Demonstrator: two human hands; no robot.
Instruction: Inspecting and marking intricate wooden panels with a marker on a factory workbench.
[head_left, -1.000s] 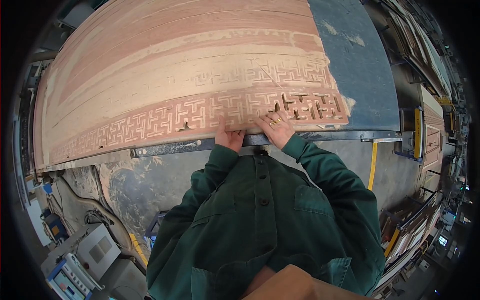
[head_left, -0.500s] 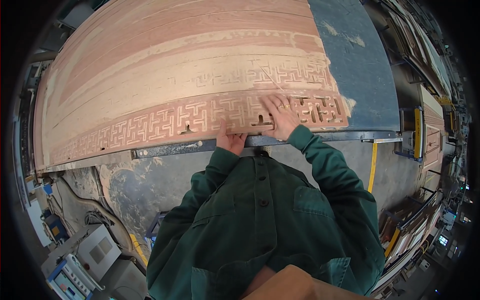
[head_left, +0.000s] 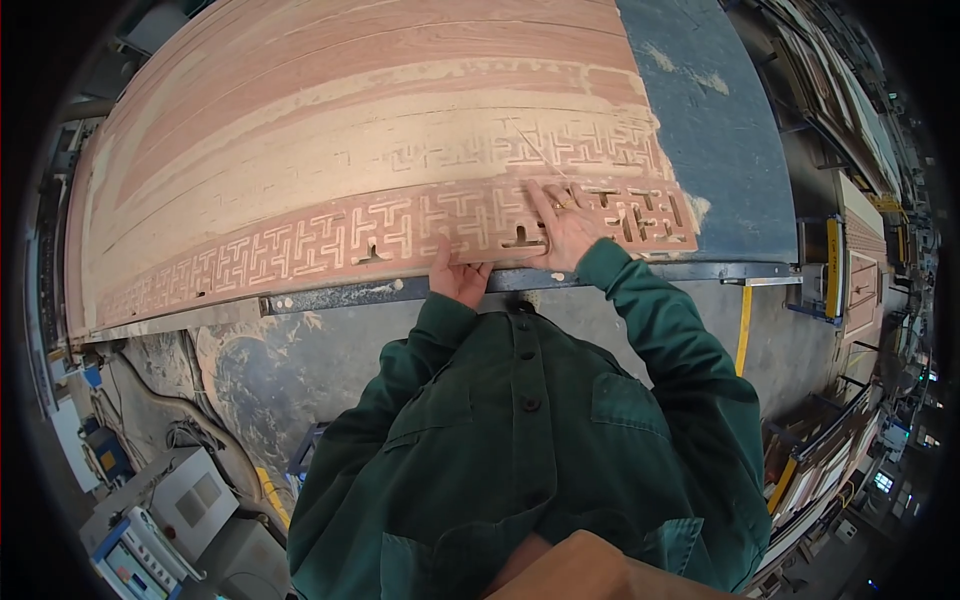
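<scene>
A long reddish-brown wooden fretwork panel (head_left: 450, 220) lies along the near edge of the worktable. Its lattice pattern is partly cut right through at the right end; elsewhere the grooves are packed with pale sawdust. My left hand (head_left: 461, 276) grips the panel's front edge, thumb on top and the other fingers curled at the underside, partly hidden. Flat on the panel's upper face rests my right hand (head_left: 567, 230), its fingers a little apart and a ring on one of them. A T-shaped opening (head_left: 522, 238) lies between the two hands.
Behind the panel spreads a wide wooden board (head_left: 400, 80) dusted with sawdust. The blue table surface (head_left: 715, 150) shows at right. A metal rail (head_left: 380, 290) runs along the front. A hose (head_left: 190, 403) and grey machine cabinet (head_left: 200, 490) stand lower left; stacked panels (head_left: 820, 450) lie right.
My right hand has flattened and its fingers have spread slightly on the panel. My left hand stays at the front edge, nearly unmoved.
</scene>
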